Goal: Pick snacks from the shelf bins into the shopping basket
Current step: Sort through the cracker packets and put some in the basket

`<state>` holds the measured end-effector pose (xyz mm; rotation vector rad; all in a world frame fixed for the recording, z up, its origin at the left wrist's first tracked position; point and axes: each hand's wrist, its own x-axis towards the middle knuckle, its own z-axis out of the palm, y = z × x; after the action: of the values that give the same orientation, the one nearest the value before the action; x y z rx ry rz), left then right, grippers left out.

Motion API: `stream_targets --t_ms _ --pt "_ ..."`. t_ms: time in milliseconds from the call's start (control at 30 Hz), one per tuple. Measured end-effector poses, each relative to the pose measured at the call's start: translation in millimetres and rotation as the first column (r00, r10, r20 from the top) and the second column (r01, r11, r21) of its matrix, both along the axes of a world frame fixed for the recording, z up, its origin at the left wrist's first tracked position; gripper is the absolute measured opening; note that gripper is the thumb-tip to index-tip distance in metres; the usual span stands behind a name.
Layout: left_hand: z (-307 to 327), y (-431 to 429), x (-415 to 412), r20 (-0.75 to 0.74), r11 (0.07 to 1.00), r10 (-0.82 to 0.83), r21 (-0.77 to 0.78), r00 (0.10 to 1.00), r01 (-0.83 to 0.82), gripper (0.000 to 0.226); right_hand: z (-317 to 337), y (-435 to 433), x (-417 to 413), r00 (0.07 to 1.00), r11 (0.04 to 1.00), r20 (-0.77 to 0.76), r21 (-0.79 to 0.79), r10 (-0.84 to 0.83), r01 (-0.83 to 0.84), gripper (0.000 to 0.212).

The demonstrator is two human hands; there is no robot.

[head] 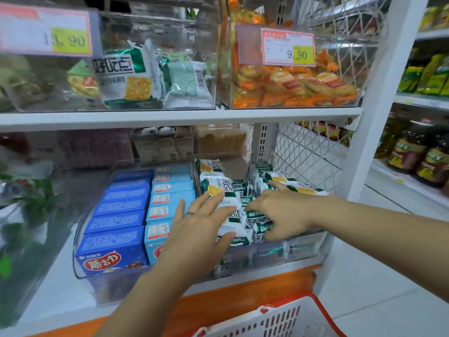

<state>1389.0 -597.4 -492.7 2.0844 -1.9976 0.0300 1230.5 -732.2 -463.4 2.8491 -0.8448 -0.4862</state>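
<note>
1. The left hand's fingers point(209, 203) are straight and spread, lying flat on top of a heap of small white-and-green foil snack packets point(213, 181). The thumb is held out to the side against the near edge of the heap.
2. The right hand's fingers point(252, 207) are bent down into the same heap, with packets between them and the thumb. I cannot tell whether they actually pinch one.
3. The left hand point(201, 229) reaches in from below and the right hand point(284, 212) from the right. They are close together over the packets without touching.
4. The packets fill a clear plastic shelf bin point(303, 249) on the lower white shelf point(56, 295).
5. Just left of it, a second clear bin holds a row of dark blue cardboard boxes point(116, 220). A row of pale blue cardboard boxes point(170, 198) stands beside them.
6. The white slotted plastic shopping basket with a red rim point(286, 317) sits low in front of the shelf, below the right arm. No packet is visible in the part that shows.
7. On the shelf above, one clear bin holds larger white-and-green cracker packs point(126, 74). The bin to its right holds orange wrapped snacks point(291, 86) behind a price tag reading 9.90 point(288, 46).
</note>
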Motion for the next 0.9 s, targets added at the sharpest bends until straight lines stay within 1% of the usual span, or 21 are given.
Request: stream_targets --t_ms 100,233,333,367,467,533,600,700,833,900 --pt "-1 0 0 0.008 1.000 -0.002 -0.006 1.000 0.002 0.052 5 0 3 0.999 0.999 -0.021 0.043 -0.030 0.030 0.073" --pt "-3 -1 0 0.018 1.000 -0.003 -0.010 1.000 0.003 0.052 25 -4 1 0.992 0.973 0.086 0.219 -0.090 0.069 0.070" --pt "-3 -1 0 0.029 1.000 -0.003 -0.011 1.000 0.003 0.052 20 -8 0 0.990 0.942 0.052 0.318 -0.128 0.106 0.071" --pt "-3 -1 -1 0.033 1.000 -0.002 -0.010 0.999 0.002 0.052 13 -8 -1 0.991 0.940 0.018 0.317 -0.135 0.123 0.072" --pt "-2 0 -1 0.023 1.000 0.003 -0.004 1.000 -0.003 0.052 -5 -4 -5 0.993 0.966 -0.041 0.234 -0.108 0.115 0.069" --pt "0 1 -2 0.011 1.000 -0.005 0.002 1.000 0.005 0.051 -7 0 -13 0.995 0.971 0.005 0.218 -0.102 0.098 0.068" --pt "4 2 -3 0.000 1.000 -0.011 0.002 1.000 0.011 0.050 -2 5 -20 0.991 0.974 0.084 0.209 -0.104 0.084 0.072" --pt "14 3 0 -0.013 0.999 -0.012 -0.051 1.000 0.012 0.048 11 10 -27 0.976 0.979 0.202 0.197 -0.086 0.046 0.074" --pt "33 -15 18 -0.075 0.986 -0.033 -0.164 0.997 0.021 0.046 46 -4 -26 0.916 0.983 0.386 0.182 -0.105 0.036 0.054" --pt "42 -34 27 -0.109 0.987 -0.044 -0.159 0.993 0.027 0.047 58 -19 -18 0.890 0.980 0.437 0.193 -0.132 0.050 0.044"
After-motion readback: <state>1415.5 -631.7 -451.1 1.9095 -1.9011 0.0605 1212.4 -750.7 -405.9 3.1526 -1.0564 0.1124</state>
